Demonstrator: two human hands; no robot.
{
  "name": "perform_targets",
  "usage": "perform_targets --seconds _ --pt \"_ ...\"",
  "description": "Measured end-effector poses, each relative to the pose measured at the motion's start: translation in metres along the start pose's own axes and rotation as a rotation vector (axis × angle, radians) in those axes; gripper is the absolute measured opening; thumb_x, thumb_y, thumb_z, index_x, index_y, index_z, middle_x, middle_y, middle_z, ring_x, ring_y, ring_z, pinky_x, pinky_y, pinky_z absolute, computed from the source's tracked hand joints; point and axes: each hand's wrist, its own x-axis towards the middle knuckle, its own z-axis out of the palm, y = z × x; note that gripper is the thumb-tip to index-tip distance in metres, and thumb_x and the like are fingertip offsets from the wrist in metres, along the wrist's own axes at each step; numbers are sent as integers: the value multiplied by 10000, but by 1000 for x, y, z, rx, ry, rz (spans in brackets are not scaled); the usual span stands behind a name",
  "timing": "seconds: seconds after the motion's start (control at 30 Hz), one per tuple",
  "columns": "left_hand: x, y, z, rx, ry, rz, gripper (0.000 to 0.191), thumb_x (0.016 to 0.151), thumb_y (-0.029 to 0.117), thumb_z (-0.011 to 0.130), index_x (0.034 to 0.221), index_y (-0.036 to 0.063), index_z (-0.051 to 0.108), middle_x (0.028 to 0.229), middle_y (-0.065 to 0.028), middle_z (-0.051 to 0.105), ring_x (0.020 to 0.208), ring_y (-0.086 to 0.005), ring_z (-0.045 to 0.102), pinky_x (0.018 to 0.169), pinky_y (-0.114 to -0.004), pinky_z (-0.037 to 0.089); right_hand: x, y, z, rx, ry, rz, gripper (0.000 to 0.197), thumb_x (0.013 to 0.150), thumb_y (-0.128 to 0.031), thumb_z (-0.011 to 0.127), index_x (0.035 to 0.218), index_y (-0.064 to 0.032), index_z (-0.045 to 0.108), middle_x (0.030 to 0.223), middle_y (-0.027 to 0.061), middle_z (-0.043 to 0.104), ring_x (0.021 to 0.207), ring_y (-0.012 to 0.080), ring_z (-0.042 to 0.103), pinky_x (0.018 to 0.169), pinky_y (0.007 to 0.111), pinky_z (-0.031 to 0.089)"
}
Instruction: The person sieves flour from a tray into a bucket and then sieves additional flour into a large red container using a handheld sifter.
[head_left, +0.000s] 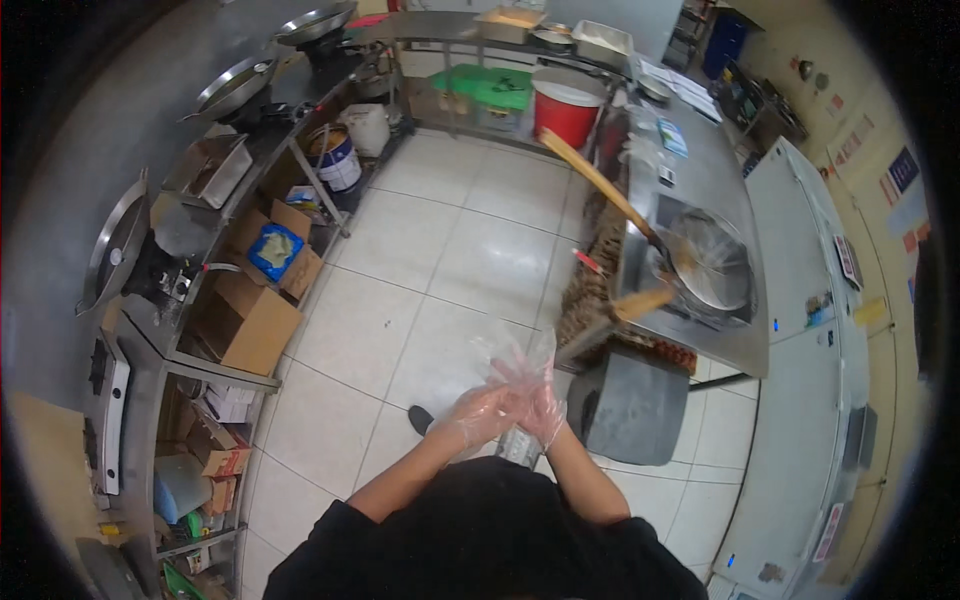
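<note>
Both my hands are in thin clear plastic gloves and meet in front of my body, above the tiled floor. My left hand (480, 414) touches the palm side of my right hand (541, 409), whose fingers are spread. Loose glove film (517, 345) sticks out past the fingertips and is blurred. Whether my left fingers pinch the film of the other glove cannot be told. To the right, a metal wok (712, 259) lies on the steel counter, with a long wooden-handled utensil (600, 184) leaning out of it. A second wooden handle (641, 302) juts over the counter's edge.
A grey bin (637, 409) stands by the counter's near corner. On the left, a steel bench holds woks on burners (116, 247) and a metal tray (214, 169), with open cardboard boxes (259, 322) on its shelf. A red bucket (568, 112) stands at the back.
</note>
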Motion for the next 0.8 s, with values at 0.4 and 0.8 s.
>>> perform_targets --seconds 0.4,0.8 --pt "74 -149 -198 -39 400 82 128 880 130 663 946 25 695 904 -177 686 837 -354 665 766 -431 524 319 31 107 12 127 -44 975 831 -869 343 1593 -341 39 1662 129 45 1493 415 154 1145 646 235" --pt "336 -239 -303 29 341 -36 164 923 151 656 997 12 702 896 -172 704 834 -267 697 759 -363 531 627 -76 -14 220 112 -7 660 952 -648 434 1439 -202 426 1533 134 375 1356 335 409 1119 584 300"
